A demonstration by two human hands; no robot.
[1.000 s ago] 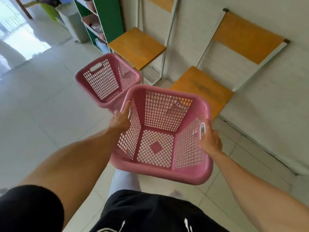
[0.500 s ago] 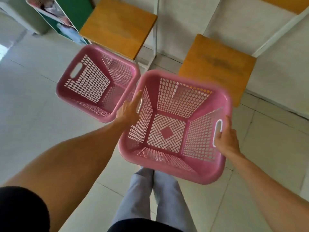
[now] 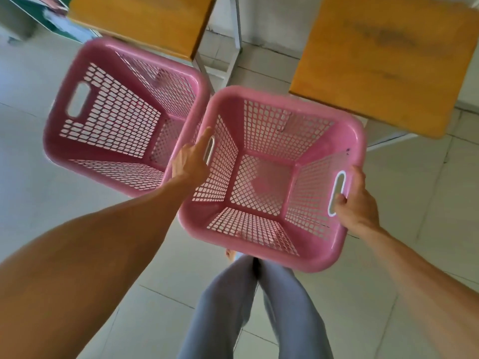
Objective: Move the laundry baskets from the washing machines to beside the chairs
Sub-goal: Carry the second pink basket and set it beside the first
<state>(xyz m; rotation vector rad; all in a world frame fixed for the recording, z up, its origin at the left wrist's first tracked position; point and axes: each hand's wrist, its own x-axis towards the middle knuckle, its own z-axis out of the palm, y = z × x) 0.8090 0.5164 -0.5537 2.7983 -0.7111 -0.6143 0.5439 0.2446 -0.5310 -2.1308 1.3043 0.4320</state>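
Both hands are holding the near basket (image 3: pixel 272 182) by its side handles. Left hand (image 3: pixel 190 161) is wrapped on the left handle slot w/ the forefinger stretched along the rim; right hand (image 3: pixel 356 203) is clenched on the right handle, fingers hooked through the slot. Basket is empty, sitting low in front of the legs (image 3: pixel 259 307), its far corner just under the edge of the right chair (image 3: pixel 383 60). Can't tell if its base is touching the floor (image 3: pixel 64 216) yet.

The other basket (image 3: pixel 124 115) is already standing by the left chair (image 3: pixel 145 19), rims nearly touching or touching at the near basket's left side.

To do this step well, I'd judge:
- Be lowering both sides evenly so the base is landing flat, not corner-first.
- Be watching the left knuckles, since they're squeezed btwn the two rims; easing the basket a bit rightward is giving room.
- Be keeping the far rim from catching the chair seat or its frame.
- Letting go only once the base is resting on the tiles; slide fingers out of the slots w/o dragging it.
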